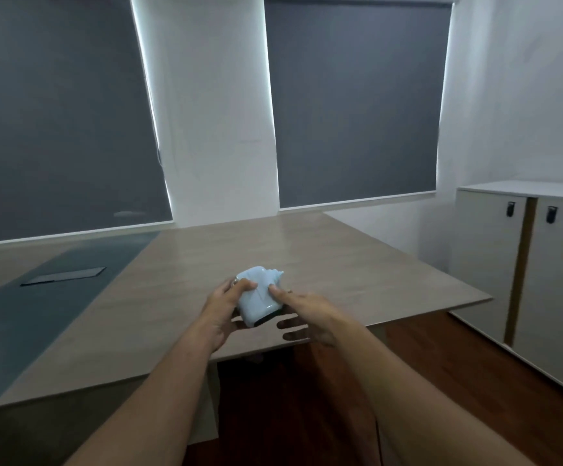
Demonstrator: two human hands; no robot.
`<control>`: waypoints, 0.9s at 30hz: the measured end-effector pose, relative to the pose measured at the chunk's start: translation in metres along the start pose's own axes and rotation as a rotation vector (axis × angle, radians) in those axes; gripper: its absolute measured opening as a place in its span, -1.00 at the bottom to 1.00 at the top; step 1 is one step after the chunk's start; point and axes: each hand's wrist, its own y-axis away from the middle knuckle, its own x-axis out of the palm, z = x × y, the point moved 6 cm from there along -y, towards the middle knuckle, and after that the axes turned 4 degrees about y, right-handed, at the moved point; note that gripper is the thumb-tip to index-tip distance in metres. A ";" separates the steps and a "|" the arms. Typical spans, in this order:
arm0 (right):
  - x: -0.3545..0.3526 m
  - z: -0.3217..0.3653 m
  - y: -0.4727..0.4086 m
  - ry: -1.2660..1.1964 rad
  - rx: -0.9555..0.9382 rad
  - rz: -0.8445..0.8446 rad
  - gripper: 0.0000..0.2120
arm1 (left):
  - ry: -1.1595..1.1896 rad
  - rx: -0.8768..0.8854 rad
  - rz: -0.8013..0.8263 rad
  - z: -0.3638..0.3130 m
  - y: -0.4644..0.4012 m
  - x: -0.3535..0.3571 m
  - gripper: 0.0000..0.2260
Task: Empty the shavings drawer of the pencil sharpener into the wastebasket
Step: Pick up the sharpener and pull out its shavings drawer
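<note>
A pale blue pencil sharpener [260,294] is held tilted just above the near edge of the wooden table [357,274]. My left hand [226,304] grips its left side, thumb on top. My right hand [307,314] holds its right side, thumb on the body and fingers spread under it. A dark strip shows at the sharpener's lower end; I cannot tell whether that is the drawer. No wastebasket is in view.
A dark cable hatch [65,275] lies in the grey-blue strip on the table's left. A low cabinet [522,264] with two doors stands at the right wall. Brown wooden floor [407,381] shows below the table edge.
</note>
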 end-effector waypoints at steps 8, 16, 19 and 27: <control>-0.036 -0.023 0.020 -0.401 -0.014 -0.129 -0.59 | -0.048 0.021 0.095 -0.001 0.003 0.046 -0.70; -0.052 -0.027 0.013 -0.657 -0.090 -0.288 -0.70 | -0.072 0.035 0.057 -0.002 -0.006 0.056 -0.77; -0.066 -0.028 0.011 -0.740 -0.115 -0.354 -0.74 | -0.084 0.027 0.046 -0.001 -0.010 0.048 -0.73; -0.115 -0.038 -0.015 -0.571 -0.163 -0.473 -0.72 | -0.169 0.095 0.009 0.002 -0.031 0.035 -0.63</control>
